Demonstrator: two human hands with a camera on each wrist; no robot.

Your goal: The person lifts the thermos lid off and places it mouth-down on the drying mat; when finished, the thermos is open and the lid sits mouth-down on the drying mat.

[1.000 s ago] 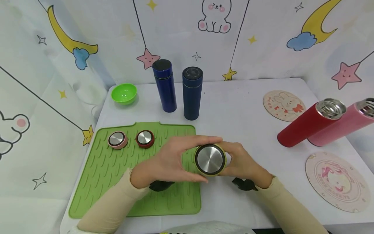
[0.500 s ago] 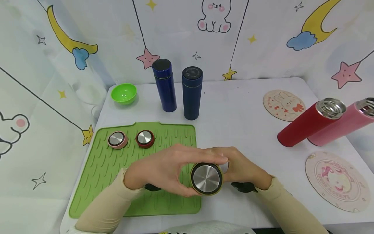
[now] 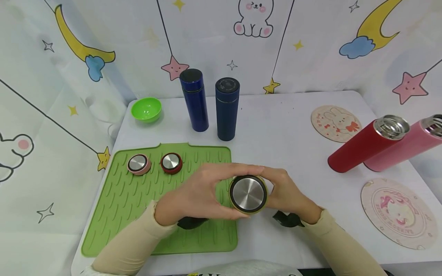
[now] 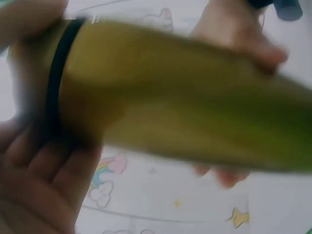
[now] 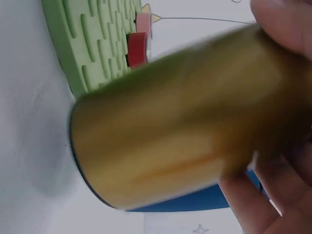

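Observation:
A yellow-gold thermos flask (image 5: 180, 126) is held up between both hands, its silver lid top (image 3: 248, 194) facing the head camera. My left hand (image 3: 203, 191) grips it at the lid end, thumb on the near side and fingers on the far side. In the left wrist view a dark ring (image 4: 59, 73) marks where the lid meets the body. Lower down, my right hand (image 3: 288, 193) grips the body, with its fingertips showing past the flask (image 4: 195, 97) in the left wrist view. The flask's base (image 5: 92, 161) hangs above the table in the right wrist view.
A green mat (image 3: 127, 214) bears a pink lid (image 3: 139, 164) and a red lid (image 3: 171, 163). Behind stand two blue flasks (image 3: 196, 105) and a green bowl (image 3: 146, 109). Red (image 3: 362, 147) and pink (image 3: 402, 147) lidless flasks stand right, near two round coasters (image 3: 398, 212).
The lid end dipped toward the body half a second ago with the left hand, and has come back up and away. The right hand kept its hold on the flask.

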